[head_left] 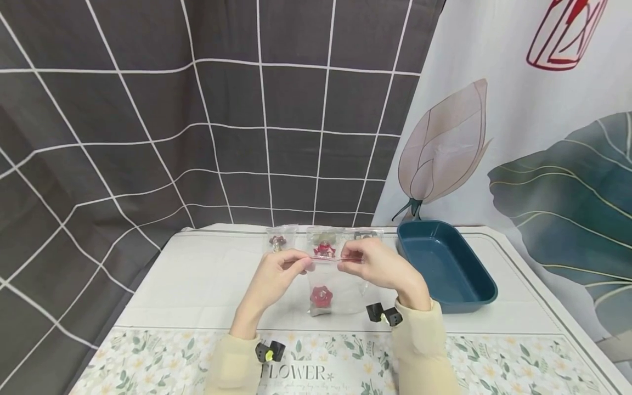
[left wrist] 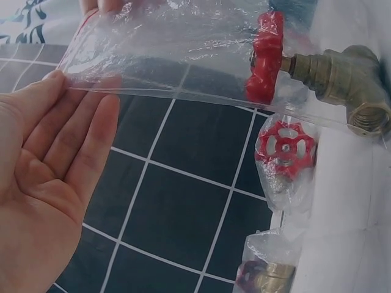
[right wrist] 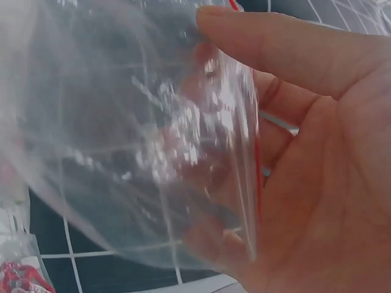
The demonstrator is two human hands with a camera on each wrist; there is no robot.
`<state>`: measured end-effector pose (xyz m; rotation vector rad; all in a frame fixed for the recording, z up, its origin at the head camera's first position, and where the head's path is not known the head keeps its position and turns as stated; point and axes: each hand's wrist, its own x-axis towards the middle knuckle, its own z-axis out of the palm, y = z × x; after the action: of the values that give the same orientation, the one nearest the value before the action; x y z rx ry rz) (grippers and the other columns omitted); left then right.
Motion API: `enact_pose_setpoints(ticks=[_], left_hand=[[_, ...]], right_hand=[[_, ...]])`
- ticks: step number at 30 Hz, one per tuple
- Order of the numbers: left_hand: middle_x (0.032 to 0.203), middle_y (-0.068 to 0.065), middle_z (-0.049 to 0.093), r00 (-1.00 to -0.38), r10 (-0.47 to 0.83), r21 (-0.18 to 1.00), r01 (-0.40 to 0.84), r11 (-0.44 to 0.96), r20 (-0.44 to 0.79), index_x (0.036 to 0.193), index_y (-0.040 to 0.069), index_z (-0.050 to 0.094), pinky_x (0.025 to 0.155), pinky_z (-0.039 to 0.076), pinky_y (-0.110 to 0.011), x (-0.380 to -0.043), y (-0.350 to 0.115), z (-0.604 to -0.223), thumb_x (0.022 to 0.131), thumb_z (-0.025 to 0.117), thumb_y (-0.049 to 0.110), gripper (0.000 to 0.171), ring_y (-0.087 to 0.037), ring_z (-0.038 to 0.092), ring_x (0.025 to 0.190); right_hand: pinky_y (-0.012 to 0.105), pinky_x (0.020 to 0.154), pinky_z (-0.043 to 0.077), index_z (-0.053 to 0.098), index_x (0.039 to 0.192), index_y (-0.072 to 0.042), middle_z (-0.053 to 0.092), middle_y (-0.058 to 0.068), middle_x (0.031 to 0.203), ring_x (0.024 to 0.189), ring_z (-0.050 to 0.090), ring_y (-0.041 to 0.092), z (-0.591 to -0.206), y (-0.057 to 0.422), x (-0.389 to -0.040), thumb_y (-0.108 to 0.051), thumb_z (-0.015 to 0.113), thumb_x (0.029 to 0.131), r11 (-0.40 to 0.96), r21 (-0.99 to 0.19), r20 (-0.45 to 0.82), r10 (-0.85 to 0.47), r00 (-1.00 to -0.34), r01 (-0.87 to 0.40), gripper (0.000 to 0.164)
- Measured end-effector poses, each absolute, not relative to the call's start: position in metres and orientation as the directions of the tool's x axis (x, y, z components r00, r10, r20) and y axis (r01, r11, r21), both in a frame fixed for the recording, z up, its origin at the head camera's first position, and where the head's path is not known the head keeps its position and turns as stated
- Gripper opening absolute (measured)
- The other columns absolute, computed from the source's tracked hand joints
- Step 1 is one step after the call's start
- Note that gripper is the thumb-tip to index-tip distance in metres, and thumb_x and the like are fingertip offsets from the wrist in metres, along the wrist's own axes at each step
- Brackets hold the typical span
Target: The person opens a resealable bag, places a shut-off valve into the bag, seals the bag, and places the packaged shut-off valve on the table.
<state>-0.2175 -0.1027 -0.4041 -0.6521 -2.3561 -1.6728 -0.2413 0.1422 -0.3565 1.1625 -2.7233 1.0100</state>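
Note:
A clear zip bag (head_left: pixel 348 293) with a red line along its mouth hangs upright between my hands. My left hand (head_left: pixel 271 280) pinches one end of the mouth between thumb and fingers. At the other end, my right hand (head_left: pixel 382 267) pinches the same edge, and its fingers show through the plastic in the right wrist view. Low in the bag sits a brass valve (left wrist: pixel 333 79) with a red handwheel (left wrist: pixel 266 61); in the head view the wheel faces up, near the bag's left side.
Behind the hands lie more bagged valves: one with a red wheel (head_left: pixel 324 249), one with a darker wheel (head_left: pixel 278 241). Another bag (head_left: pixel 367 235) lies partly behind the right hand. A deep blue tray (head_left: pixel 444 274) stands at the right. A flower-print cloth (head_left: pixel 168 356) covers the front.

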Motion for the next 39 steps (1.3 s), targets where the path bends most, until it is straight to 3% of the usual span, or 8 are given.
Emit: enact_pose_setpoints(ticks=[3, 9, 12, 18, 21, 30, 35, 39], left_hand=[[0.088, 0.002, 0.073, -0.890, 0.250, 0.856, 0.443, 0.267, 0.382, 0.097, 0.012, 0.074, 0.077, 0.057, -0.032, -0.217, -0.103, -0.404, 0.096, 0.065, 0.021, 0.013, -0.030, 0.070, 0.084], [0.087, 0.005, 0.073, -0.896, 0.243, 0.853, 0.433, 0.290, 0.372, 0.097, 0.013, 0.075, 0.076, 0.057, -0.032, -0.216, -0.103, -0.402, 0.096, 0.065, 0.022, 0.013, -0.014, 0.069, 0.080], [0.087, 0.005, 0.073, -0.897, 0.243, 0.856, 0.430, 0.288, 0.369, 0.097, 0.013, 0.075, 0.076, 0.057, -0.032, -0.216, -0.103, -0.402, 0.096, 0.065, 0.021, 0.012, -0.013, 0.069, 0.080], [0.087, 0.005, 0.073, -0.898, 0.238, 0.855, 0.429, 0.292, 0.369, 0.098, 0.011, 0.075, 0.076, 0.057, -0.032, -0.217, -0.103, -0.404, 0.095, 0.066, 0.020, 0.013, -0.022, 0.070, 0.081], [0.087, 0.005, 0.073, -0.896, 0.243, 0.854, 0.433, 0.288, 0.372, 0.097, 0.011, 0.075, 0.076, 0.057, -0.032, -0.217, -0.103, -0.404, 0.095, 0.066, 0.019, 0.012, -0.024, 0.070, 0.082], [0.088, 0.004, 0.073, -0.900, 0.245, 0.863, 0.421, 0.279, 0.360, 0.099, 0.010, 0.075, 0.077, 0.057, -0.032, -0.217, -0.103, -0.403, 0.095, 0.066, 0.020, 0.013, -0.029, 0.070, 0.083], [0.088, 0.003, 0.073, -0.903, 0.240, 0.867, 0.416, 0.275, 0.357, 0.100, 0.009, 0.074, 0.076, 0.057, -0.032, -0.217, -0.104, -0.404, 0.095, 0.066, 0.020, 0.015, -0.033, 0.069, 0.084], [0.088, 0.003, 0.073, -0.900, 0.240, 0.864, 0.423, 0.273, 0.365, 0.100, 0.007, 0.074, 0.077, 0.057, -0.031, -0.218, -0.105, -0.405, 0.095, 0.065, 0.020, 0.017, -0.030, 0.070, 0.083]], right_hand=[[0.026, 0.060, 0.046, 0.065, 0.079, -0.019, 0.058, -0.012, 0.072, 0.066, 0.051, 0.007, -0.358, 0.145, -0.243, -0.014, 0.074, 0.088, 0.499, -0.557, 0.266, -0.650, -0.712, -0.664, 0.014], [0.026, 0.062, 0.047, 0.063, 0.076, -0.020, 0.059, -0.014, 0.072, 0.068, 0.054, 0.006, -0.360, 0.145, -0.245, -0.011, 0.074, 0.088, 0.445, -0.525, 0.334, -0.676, -0.657, -0.725, 0.018], [0.026, 0.061, 0.046, 0.064, 0.076, -0.020, 0.058, -0.014, 0.071, 0.066, 0.053, 0.006, -0.360, 0.145, -0.245, -0.012, 0.074, 0.088, 0.460, -0.536, 0.319, -0.665, -0.675, -0.708, 0.017], [0.024, 0.055, 0.039, 0.060, 0.076, -0.019, 0.046, -0.011, 0.063, 0.059, 0.044, 0.008, -0.357, 0.151, -0.244, -0.025, 0.076, 0.087, 0.521, -0.618, 0.187, -0.629, -0.754, -0.588, 0.021], [0.023, 0.052, 0.033, 0.055, 0.070, -0.019, 0.038, -0.010, 0.060, 0.057, 0.039, 0.008, -0.359, 0.157, -0.245, -0.027, 0.075, 0.088, 0.496, -0.641, 0.186, -0.640, -0.746, -0.586, 0.027], [0.023, 0.051, 0.032, 0.051, 0.066, -0.019, 0.036, -0.010, 0.060, 0.055, 0.038, 0.007, -0.366, 0.157, -0.249, -0.018, 0.069, 0.093, 0.361, -0.678, 0.255, -0.701, -0.666, -0.640, 0.033], [0.023, 0.052, 0.033, 0.052, 0.070, -0.017, 0.038, -0.009, 0.061, 0.056, 0.039, 0.009, -0.365, 0.158, -0.249, -0.023, 0.069, 0.093, 0.379, -0.698, 0.219, -0.695, -0.684, -0.608, 0.030], [0.023, 0.053, 0.033, 0.054, 0.072, -0.017, 0.039, -0.008, 0.061, 0.056, 0.040, 0.009, -0.364, 0.161, -0.249, -0.030, 0.074, 0.089, 0.412, -0.705, 0.176, -0.686, -0.706, -0.577, 0.030]])
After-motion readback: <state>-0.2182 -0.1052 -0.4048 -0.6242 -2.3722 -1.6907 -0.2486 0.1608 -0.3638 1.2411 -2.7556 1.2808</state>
